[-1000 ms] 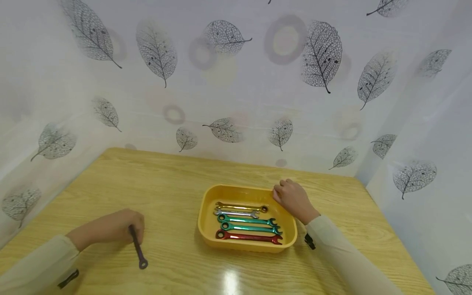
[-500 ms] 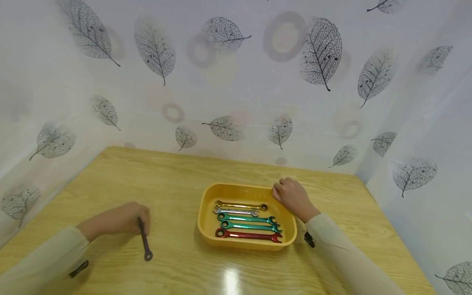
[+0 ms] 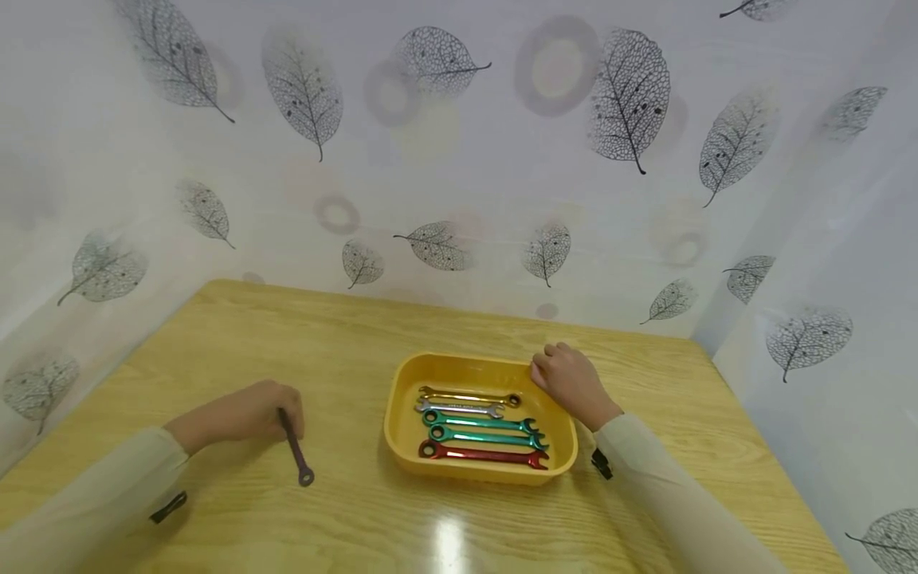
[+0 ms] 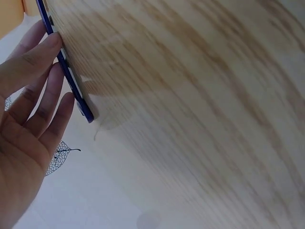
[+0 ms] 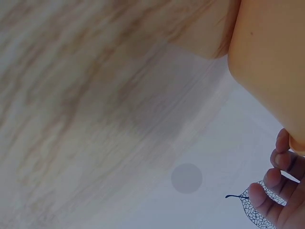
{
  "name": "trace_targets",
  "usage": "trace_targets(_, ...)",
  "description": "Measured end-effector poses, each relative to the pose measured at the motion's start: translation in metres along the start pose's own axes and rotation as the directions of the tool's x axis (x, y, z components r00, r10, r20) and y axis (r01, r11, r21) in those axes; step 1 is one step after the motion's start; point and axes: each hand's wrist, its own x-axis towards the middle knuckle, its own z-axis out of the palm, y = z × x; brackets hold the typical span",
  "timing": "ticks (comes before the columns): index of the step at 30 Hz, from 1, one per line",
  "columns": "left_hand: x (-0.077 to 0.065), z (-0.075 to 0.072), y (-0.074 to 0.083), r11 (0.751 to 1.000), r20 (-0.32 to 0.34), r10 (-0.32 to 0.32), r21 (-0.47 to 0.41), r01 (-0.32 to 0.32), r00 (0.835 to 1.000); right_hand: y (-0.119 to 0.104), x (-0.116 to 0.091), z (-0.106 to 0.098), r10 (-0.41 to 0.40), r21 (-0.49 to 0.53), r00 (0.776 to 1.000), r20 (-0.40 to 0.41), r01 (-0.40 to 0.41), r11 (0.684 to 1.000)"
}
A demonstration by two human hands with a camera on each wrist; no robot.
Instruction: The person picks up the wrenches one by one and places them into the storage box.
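Observation:
My left hand (image 3: 261, 410) pinches a dark purple-blue combination wrench (image 3: 296, 450) over the table, left of a yellow tray (image 3: 473, 473). The ring end slants down toward the front. In the left wrist view the thumb and fingertips press on either side of the wrench (image 4: 71, 78). My right hand (image 3: 571, 383) grips the tray's back right corner, and the right wrist view has its fingers (image 5: 267, 195) curled at the rim. Inside the tray lie a gold wrench (image 3: 469, 397), a silver wrench (image 3: 460, 410), two green wrenches (image 3: 488, 437) and a red wrench (image 3: 484, 455), side by side.
The wood-grain table (image 3: 344, 526) backs onto a pale curtain-like sheet (image 3: 459, 175) with leaf prints, which also runs along both sides. Dark straps or clips hang below both sleeves. A bright reflection shows near the table's front.
My left hand has moved right and a little away from me, carrying the wrench closer to the tray. The right hand stays on the rim, and the tray's wrenches lie as before.

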Motion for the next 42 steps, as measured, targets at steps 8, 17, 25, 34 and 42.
trace_targets(8, -0.002, 0.000, -0.003, 1.000, -0.102, -0.006, 0.019, 0.008, 0.995, 0.000, 0.001, 0.000, -0.001, 0.003, 1.000, 0.004, 0.001, 1.000)
trace_targets(17, -0.009, -0.003, 0.001, 0.976, -0.201, -0.197, 0.049, 0.210, 0.960, 0.000, 0.002, -0.002, -0.004, 0.008, 1.000, 0.012, 0.004, 1.000)
trace_targets(25, -0.012, 0.000, 0.001, 0.968, -0.189, -0.233, 0.047, 0.245, 0.954, 0.000, 0.002, -0.002, 0.003, 0.010, 1.000, 0.020, -0.003, 1.000)
trace_targets(34, -0.003, -0.001, -0.001, 0.963, -0.172, -0.251, 0.053, 0.263, 0.953, -0.001, 0.001, -0.001, 0.003, 0.002, 1.000, 0.011, -0.003, 1.000)
trace_targets(42, 0.002, 0.003, -0.003, 0.968, -0.181, -0.252, -0.059, 0.245, 0.951, 0.000, 0.001, 0.000, -0.002, 0.006, 1.000, 0.005, 0.002, 1.000)
